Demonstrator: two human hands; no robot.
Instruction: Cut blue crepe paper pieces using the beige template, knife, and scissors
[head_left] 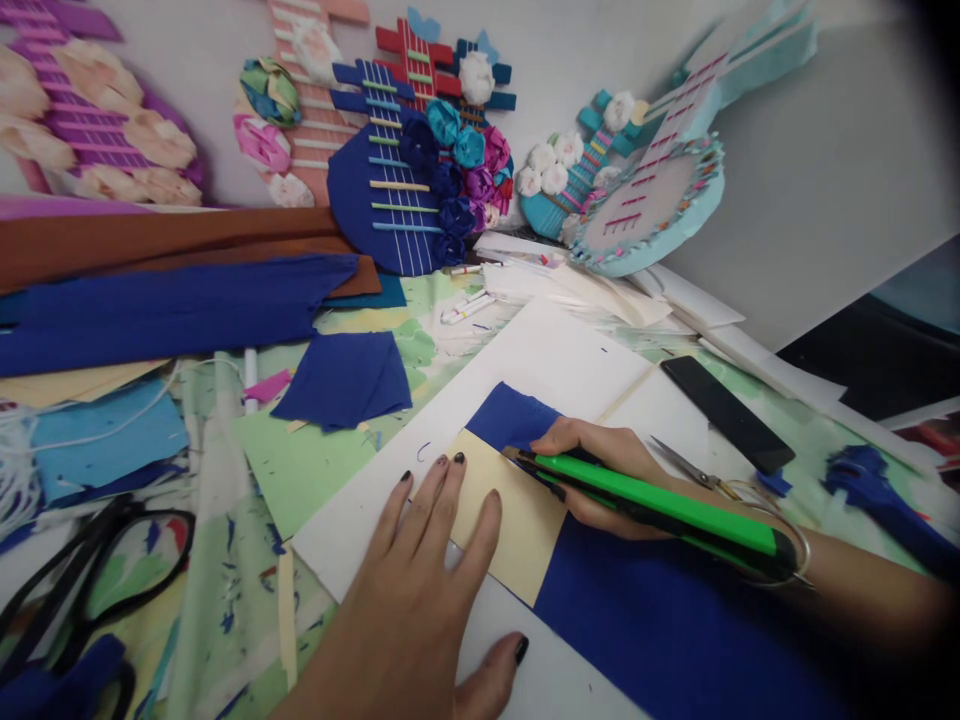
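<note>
Green-and-black plastic cutter knife (660, 500) gripped in right hand (615, 446), fingers wrapped round its front end. Long axis from ten to four o'clock; tip toward ten, by edge of cream rectangular card (517, 530). Card lies over dark-blue paper strip (637, 620), between one and two o'clock from left hand (420, 590), spread flat, forefinger on card (dark nail polish, I notice).

Pale wall (585, 50) behind a green-patterned tabletop (415, 342)

No readable text, labels, brands, numbers or signs.
</note>
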